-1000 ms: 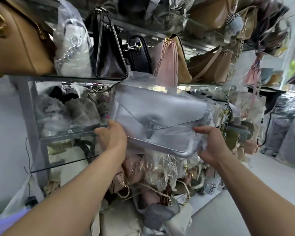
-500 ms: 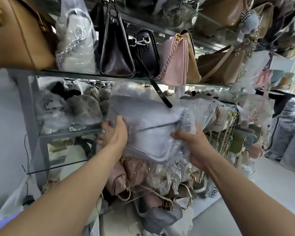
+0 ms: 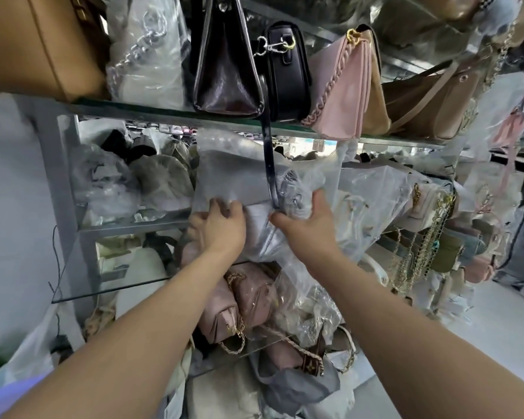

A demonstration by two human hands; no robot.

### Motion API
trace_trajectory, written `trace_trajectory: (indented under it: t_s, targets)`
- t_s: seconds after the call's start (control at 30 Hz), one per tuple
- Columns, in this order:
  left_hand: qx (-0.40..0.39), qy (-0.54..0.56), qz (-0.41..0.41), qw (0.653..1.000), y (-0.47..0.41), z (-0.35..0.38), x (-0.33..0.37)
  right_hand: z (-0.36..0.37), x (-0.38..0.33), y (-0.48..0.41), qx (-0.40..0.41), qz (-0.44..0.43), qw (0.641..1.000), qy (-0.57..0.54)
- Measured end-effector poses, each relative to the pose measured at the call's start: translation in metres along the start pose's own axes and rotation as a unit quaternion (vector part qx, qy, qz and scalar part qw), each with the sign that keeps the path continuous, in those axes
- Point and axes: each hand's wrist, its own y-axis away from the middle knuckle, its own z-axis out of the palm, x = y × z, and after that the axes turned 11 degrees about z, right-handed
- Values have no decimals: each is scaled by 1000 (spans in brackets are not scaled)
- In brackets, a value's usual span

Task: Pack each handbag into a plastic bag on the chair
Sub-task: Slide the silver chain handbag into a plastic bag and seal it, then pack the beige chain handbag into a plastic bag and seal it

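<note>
A silver handbag (image 3: 239, 176) wrapped in a clear plastic bag (image 3: 309, 176) sits partly inside the middle shelf opening, below the glass shelf (image 3: 164, 111). My left hand (image 3: 217, 226) presses against the lower left of the wrapped bag with fingers spread. My right hand (image 3: 307, 216) grips the bunched plastic at its right end. A dark strap (image 3: 269, 164) hangs down from the black handbag (image 3: 288, 71) above and crosses the front of the silver bag.
The rack is crammed with handbags: a tan one (image 3: 43, 43), a dark glossy one (image 3: 224, 65), a pink one (image 3: 342, 86). Wrapped pink bags (image 3: 239, 300) lie on the lower shelf. Chain-strap bags (image 3: 421, 243) hang at right. Pale floor (image 3: 481, 328) shows at lower right.
The wrapped silver bag has moved from in front of me up and into the middle shelf. Both hands have come closer together at its lower edge, and the view has moved nearer to the rack.
</note>
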Motion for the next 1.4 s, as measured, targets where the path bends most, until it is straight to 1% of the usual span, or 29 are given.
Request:
trace_trajectory:
  t_s: [0.1, 0.2, 0.3, 0.4, 0.5, 0.6, 0.7, 0.77, 0.87, 0.97, 1.03, 1.1, 1.17, 1.3, 1.4]
  targets:
    - [10, 7, 20, 1000, 1, 2, -4, 4, 6, 2, 45, -40, 997, 56]
    - [27, 12, 37, 999, 5, 2, -8, 5, 15, 5, 104, -72, 982, 138]
    - [22, 20, 34, 999, 3, 1, -11, 6, 16, 5, 113, -47, 977, 174]
    - [26, 39, 16, 999, 5, -1, -11, 3, 17, 8, 109, -60, 978, 167]
    - [31, 58, -1, 998, 13, -4, -9, -3, 22, 16, 90, -80, 984, 131]
    - [49, 62, 6, 997, 23, -6, -7, -10, 30, 26, 72, -90, 987, 109]
    - [84, 63, 16, 994, 41, -9, -4, -18, 35, 37, 78, -80, 988, 103]
    - [103, 58, 40, 992, 58, -12, -1, -25, 39, 44, 79, -65, 989, 102]
    - [109, 67, 86, 988, 85, -18, 7, -35, 47, 55, 71, -53, 990, 106]
    - [114, 66, 143, 981, 124, -21, 6, -45, 65, 75, 60, -61, 992, 90]
    - [119, 56, 179, 975, 155, -20, -8, -45, 84, 95, 54, -64, 993, 84]
    - [108, 59, 197, 973, 194, -15, -30, -43, 111, 122, 44, -66, 993, 85]
    - [77, 55, 199, 975, 237, -11, -63, -42, 144, 154, 19, -70, 994, 85]
    - [-9, 22, 163, 986, 319, -11, -133, -42, 209, 218, -5, -74, 991, 112]
    - [-70, 13, 109, 992, 370, -13, -169, -46, 248, 260, -17, -67, 987, 143]
